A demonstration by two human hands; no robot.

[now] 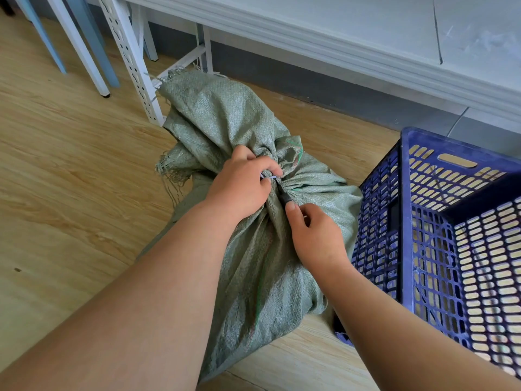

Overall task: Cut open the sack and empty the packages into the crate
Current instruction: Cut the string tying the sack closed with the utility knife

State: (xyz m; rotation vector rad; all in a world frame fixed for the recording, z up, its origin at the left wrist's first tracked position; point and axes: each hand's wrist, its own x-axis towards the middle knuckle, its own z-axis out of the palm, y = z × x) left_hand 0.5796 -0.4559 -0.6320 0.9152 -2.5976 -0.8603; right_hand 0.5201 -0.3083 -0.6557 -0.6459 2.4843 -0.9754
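While the green woven plastic sack (253, 221) lies on the pale wood-look floor (70, 170) just beside the blue perforated plastic crate (439, 238), your left hand (242, 184) pinches the thin white tie (269, 178) at its bunched neck. Your right hand (313, 235) curls its grip round a small black-tipped tool (286, 196) touching the gathered cloth. A white desk (338, 38) stands behind.

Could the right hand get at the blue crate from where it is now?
Probably yes: the right hand grips a dark tool at the sack, and the crate stands right beside it with nothing between.
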